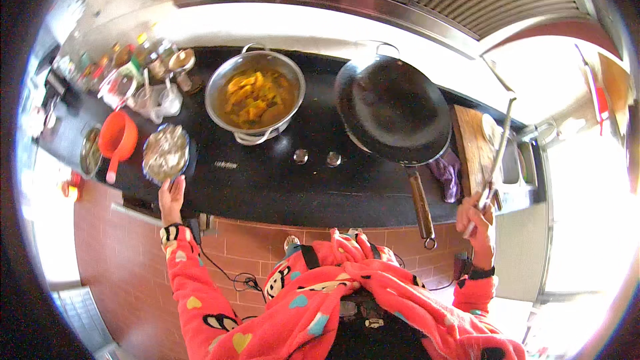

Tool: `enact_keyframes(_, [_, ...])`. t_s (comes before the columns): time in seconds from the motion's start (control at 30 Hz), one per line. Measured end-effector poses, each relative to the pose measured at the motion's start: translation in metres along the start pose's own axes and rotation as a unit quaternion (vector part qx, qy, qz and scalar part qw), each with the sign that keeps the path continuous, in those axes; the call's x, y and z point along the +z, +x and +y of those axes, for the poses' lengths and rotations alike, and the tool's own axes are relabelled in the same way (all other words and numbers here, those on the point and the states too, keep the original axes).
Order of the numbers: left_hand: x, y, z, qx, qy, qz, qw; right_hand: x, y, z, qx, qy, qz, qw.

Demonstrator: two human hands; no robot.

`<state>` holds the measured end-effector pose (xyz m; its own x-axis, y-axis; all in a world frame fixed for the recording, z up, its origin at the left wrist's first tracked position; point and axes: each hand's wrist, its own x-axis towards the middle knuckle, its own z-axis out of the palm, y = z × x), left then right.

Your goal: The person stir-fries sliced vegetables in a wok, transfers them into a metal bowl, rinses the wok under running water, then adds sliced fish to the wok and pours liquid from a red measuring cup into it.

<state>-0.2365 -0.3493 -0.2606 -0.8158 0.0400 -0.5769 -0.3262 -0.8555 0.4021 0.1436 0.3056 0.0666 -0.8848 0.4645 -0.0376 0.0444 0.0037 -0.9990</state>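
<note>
My left hand grips the near rim of a blue-edged bowl on the black countertop; its contents are pale and glossy, too blurred to name. My right hand is closed around a long, thin-handled utensil, raised at the right beside the counter; its working end cannot be made out clearly. Between my hands, a two-handled steel pot holds yellow-orange food in broth. To its right rests a dark wok, bare inside, its wooden handle pointing towards me over the counter edge.
An orange-red plastic dipper stands left of the bowl, before seasoning containers and several bottles. A purple cloth and a wooden board lie right of the wok. Two knobs sit at the hob's front. A range hood overhangs the back.
</note>
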Motion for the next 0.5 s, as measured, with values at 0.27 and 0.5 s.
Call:
enact_keyframes(0.27, [-0.033,0.046,0.008,0.288,0.606,-0.079,0.737,0.032,-0.009,0.000,0.122,-0.208,0.144,0.960])
enact_keyframes(0.5, [-0.024,0.061,0.026,0.144,0.112,-0.089,0.979,0.001,0.018,0.006,0.158,-0.325,0.145,0.921])
